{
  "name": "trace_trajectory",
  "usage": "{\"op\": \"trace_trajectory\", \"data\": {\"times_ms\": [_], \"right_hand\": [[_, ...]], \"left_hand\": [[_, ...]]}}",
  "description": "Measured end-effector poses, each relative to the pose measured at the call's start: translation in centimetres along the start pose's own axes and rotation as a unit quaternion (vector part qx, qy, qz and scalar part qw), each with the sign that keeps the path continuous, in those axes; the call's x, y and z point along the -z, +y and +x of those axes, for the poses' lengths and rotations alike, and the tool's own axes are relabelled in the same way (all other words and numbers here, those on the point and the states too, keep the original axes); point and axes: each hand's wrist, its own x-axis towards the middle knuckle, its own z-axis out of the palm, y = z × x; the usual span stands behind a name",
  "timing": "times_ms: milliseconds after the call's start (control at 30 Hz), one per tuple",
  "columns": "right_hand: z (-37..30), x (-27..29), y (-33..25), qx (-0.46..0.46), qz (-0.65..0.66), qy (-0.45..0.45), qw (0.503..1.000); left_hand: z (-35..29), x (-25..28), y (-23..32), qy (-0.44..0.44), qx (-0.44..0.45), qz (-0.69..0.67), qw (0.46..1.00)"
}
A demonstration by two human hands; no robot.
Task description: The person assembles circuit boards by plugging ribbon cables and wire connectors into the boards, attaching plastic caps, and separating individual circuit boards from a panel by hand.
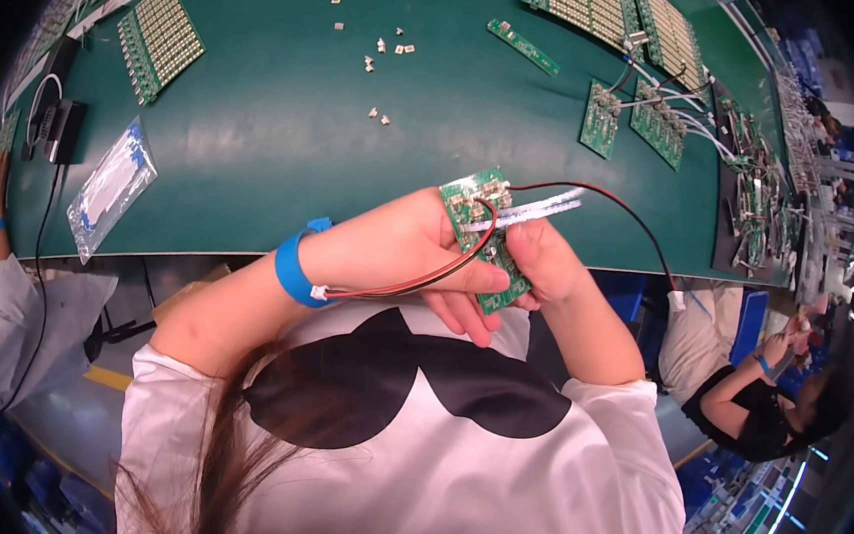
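Observation:
A green circuit board [514,290] is held up over the near table edge, in front of my chest. My left hand [425,242] is closed around its left side, with the thumb lying across the lower part. On the board's right side, my right hand [545,263] grips with bent fingers, its thumb against the board near two pale white strands [552,204]. Red and black wires [389,290] run from the board over my left hand to a white plug by the wrist. A second red-black wire [628,213] arcs right and hangs past the table edge.
Small white connectors [382,46] lie scattered on the green table [264,109]. Panels of boards [164,42] stand at the far left and far right. Wired boards [656,120] lie at right, a clear plastic bag [112,191] at left. Other people sit on both sides.

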Motion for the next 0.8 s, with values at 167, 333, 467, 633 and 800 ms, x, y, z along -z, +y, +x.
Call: {"op": "trace_trajectory", "data": {"times_ms": [167, 333, 467, 633, 800], "right_hand": [[-0.8, -0.1, 1.1, 0.000, 0.043, 0.006, 0.999], [-0.8, -0.9, 1.4, 0.031, 0.094, -0.022, 0.995], [-0.8, -0.9, 1.1, 0.036, 0.085, -0.058, 0.994], [-1.1, -0.7, 1.4, 0.023, 0.099, -0.060, 0.993], [-1.1, -1.6, 1.5, 0.046, 0.151, -0.067, 0.985]], "left_hand": [[0.3, 0.5, -1.6, -0.050, -0.028, -0.053, 0.997], [0.1, 0.1, -1.3, -0.047, -0.013, -0.043, 0.998], [0.0, -0.1, -1.6, -0.038, -0.008, -0.033, 0.999], [0.3, -0.2, -1.8, -0.041, -0.001, -0.056, 0.998], [0.2, -0.2, -1.9, -0.046, -0.002, -0.030, 0.999]]}}
